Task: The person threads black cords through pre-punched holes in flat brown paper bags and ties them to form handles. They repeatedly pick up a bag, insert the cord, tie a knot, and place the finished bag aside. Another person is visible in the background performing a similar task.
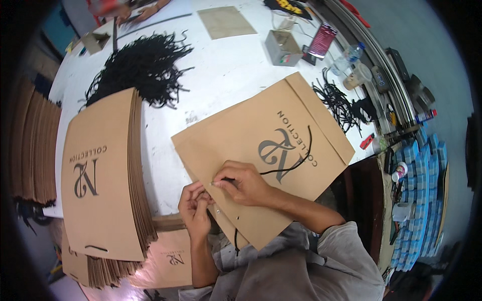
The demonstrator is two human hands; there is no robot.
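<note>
Threading black cord handle [293, 159] through flat brown paper bag [261, 150] on white worktop [221, 75].
Right hand [241, 181] pinching cord tip at punched hole near bag's top edge, fingers [217, 183] closed on it; left hand [195, 205] gripping that edge just beside (fingers curled shut). Next, probably: pulling cord through, needing steady bag. Stack of matching brown bags [103, 175] lying left.

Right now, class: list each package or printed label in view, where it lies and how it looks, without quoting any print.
Flat brown paper bag: centre of the white table, under both hands, dark emblem print.
Stack of matching brown bags: left, fanned edges.
Small grey carton: top centre, boxy.
Dark glossy packet: beside the carton, reddish print.
Clear plastic bottle: right edge, lying down.
Plain brown sheet: top, unprinted.
</note>
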